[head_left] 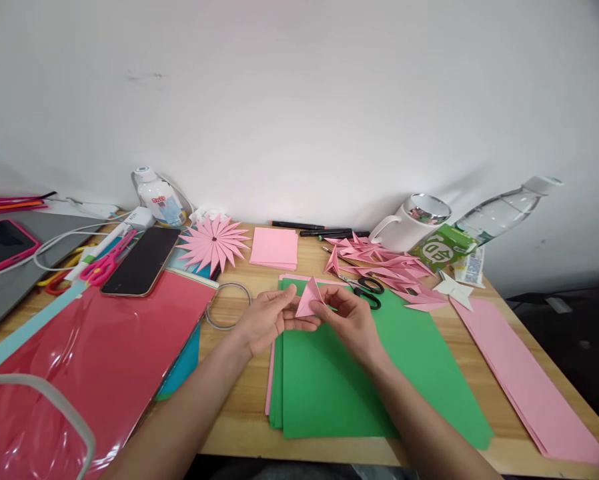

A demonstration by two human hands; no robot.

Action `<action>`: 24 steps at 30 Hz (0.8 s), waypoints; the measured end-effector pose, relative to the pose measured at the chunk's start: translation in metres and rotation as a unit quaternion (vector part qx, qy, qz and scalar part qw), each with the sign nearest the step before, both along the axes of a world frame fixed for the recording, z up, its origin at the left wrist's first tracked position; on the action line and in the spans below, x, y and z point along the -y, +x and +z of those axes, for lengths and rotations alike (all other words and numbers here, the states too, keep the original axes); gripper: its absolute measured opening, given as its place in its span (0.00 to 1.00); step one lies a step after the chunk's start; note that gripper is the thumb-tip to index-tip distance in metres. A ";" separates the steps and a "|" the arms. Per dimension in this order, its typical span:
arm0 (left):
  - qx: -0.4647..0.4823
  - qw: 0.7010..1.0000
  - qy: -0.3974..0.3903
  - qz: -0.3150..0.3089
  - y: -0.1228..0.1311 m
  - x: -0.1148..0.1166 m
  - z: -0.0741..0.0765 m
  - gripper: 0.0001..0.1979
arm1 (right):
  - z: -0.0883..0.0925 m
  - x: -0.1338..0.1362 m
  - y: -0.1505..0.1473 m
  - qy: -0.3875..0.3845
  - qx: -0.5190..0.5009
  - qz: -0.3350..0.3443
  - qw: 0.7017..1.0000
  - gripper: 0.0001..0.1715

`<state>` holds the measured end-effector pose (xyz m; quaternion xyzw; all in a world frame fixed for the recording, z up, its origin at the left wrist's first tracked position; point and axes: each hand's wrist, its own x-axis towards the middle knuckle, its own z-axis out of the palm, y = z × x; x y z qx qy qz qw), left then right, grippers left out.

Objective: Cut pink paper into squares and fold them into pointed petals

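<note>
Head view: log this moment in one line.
left hand: grips small folded pink paper triangle | right hand: grips it too | below: green paper sheets

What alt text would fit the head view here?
A left hand and right hand together hold a folded pink paper piece above green sheets on a wooden table. Black scissors and a pile of pink pieces lie beyond.

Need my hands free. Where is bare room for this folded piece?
The left hand and right hand hold the folded piece. Bare wood between the red sheet and the green sheets, and a strip between them and the pink strips. Crowded behind: black scissors, folded pink pile, mug, phone.
</note>
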<state>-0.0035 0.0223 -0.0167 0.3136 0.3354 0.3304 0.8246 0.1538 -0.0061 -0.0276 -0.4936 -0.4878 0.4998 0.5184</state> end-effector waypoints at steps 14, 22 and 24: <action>-0.074 0.996 0.021 -0.048 0.003 0.009 -0.002 0.21 | 0.003 0.000 -0.003 -0.040 -0.043 -0.007 0.998 0.17; -0.082 0.991 0.094 -0.049 0.005 0.009 -0.002 0.20 | 0.005 0.001 -0.004 -0.047 -0.061 -0.004 0.997 0.18; -0.075 0.991 0.096 -0.055 0.004 0.007 -0.002 0.19 | 0.005 0.000 -0.003 -0.055 -0.061 -0.002 0.997 0.18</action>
